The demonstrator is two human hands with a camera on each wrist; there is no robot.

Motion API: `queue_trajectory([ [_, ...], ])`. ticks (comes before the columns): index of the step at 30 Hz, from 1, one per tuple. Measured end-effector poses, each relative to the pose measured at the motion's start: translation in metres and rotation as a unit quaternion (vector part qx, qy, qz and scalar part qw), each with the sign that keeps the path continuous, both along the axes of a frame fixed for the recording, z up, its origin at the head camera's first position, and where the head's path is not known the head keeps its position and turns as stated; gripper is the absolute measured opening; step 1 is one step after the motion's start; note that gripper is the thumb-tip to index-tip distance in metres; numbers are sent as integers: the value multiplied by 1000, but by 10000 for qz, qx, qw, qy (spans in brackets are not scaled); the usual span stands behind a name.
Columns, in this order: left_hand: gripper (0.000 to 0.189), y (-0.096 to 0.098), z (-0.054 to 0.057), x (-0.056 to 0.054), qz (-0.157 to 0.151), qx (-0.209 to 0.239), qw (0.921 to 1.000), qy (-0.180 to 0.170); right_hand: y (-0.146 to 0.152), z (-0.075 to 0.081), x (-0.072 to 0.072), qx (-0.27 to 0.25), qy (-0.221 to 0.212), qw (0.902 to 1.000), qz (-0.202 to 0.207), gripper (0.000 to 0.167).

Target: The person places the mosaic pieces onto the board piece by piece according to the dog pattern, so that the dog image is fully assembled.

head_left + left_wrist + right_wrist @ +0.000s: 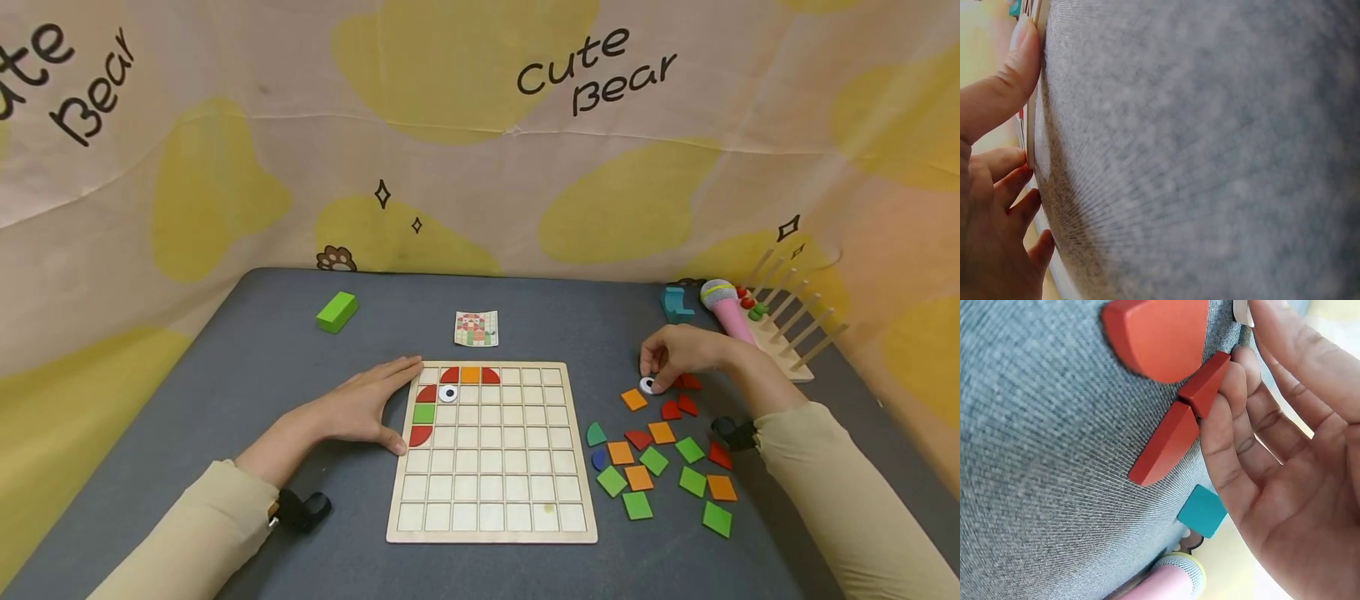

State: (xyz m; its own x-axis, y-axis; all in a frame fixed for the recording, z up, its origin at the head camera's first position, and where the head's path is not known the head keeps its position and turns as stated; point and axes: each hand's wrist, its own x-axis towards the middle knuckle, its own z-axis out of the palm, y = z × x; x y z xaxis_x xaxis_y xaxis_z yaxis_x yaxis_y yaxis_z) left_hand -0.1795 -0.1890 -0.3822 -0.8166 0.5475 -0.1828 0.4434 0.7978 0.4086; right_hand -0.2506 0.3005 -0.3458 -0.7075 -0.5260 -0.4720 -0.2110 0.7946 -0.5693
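Observation:
A wooden grid board [502, 485] lies on the table. My left hand [358, 408] rests at its upper left edge, fingers stretched out and thumb touching the side; the left wrist view shows the thumb [1019, 59] against the rim. On the board sit red quarter-round pieces [491, 377], an orange square [470, 375], a green square [423, 413] and a round white eye piece [448, 393]. Right of the board, my right hand [681, 350] pinches another white eye piece [647, 385] between thumb and finger. Beside those fingers lie red pieces [1166, 444].
Loose green squares [637, 505], orange squares [722, 488] and a blue piece [599, 459] lie right of the board. A picture card [476, 329] and a green block [337, 312] lie behind. A teal block [677, 305], pink microphone [731, 317] and pegged stand [787, 354] are back right.

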Motion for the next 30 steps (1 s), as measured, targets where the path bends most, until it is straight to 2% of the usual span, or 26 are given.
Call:
queue_trajectory([
  [5,117,0,1,0,-11,3,10000,-14,0,0,1,-12,95,10000,23,23],
  [10,117,0,0,0,-14,7,10000,-29,-3,0,1,-8,389,9992,30,23],
  [15,117,0,0,0,6,-1,10000,-81,-9,2,3,-20,665,9977,114,17],
  [22,116,1,1,0,12,-15,10000,-97,-20,6,6,-203,875,9959,-88,6],
  [30,117,1,0,-1,1,7,10000,-63,-39,4,10,-448,1706,9837,-341,10],
])
